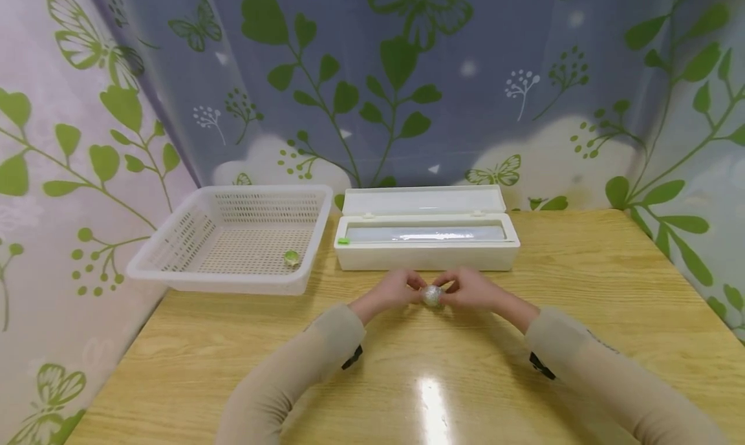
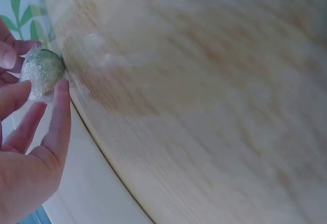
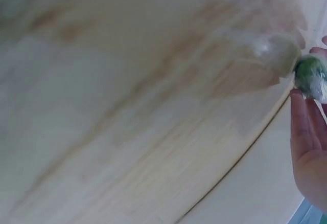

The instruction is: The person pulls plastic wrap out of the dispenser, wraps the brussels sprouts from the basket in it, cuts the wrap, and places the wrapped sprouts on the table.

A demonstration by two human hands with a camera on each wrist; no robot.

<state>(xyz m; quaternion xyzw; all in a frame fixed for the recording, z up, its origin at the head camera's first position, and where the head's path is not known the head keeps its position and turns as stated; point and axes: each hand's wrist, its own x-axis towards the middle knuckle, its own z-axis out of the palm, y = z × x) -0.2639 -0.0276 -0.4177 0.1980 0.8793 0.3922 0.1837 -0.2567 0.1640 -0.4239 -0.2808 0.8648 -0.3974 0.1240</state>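
Note:
Both hands meet in front of the white dispenser box, around a small green-and-white ball wrapped in clear cling film. My left hand pinches it from the left, with fingers and thumb at its side. From the right, my right hand pinches the opposite side. In the left wrist view the crinkled film on the wrapped ball is shiny, with darker green at the top. The right wrist view catches the ball at its edge, between the fingertips of my right hand.
Behind the hands, the white cling film dispenser stands with its lid raised, a film roll inside and a green slider at its left. A white basket at left holds a small green-and-white round thing. Patterned curtain backs the wooden table.

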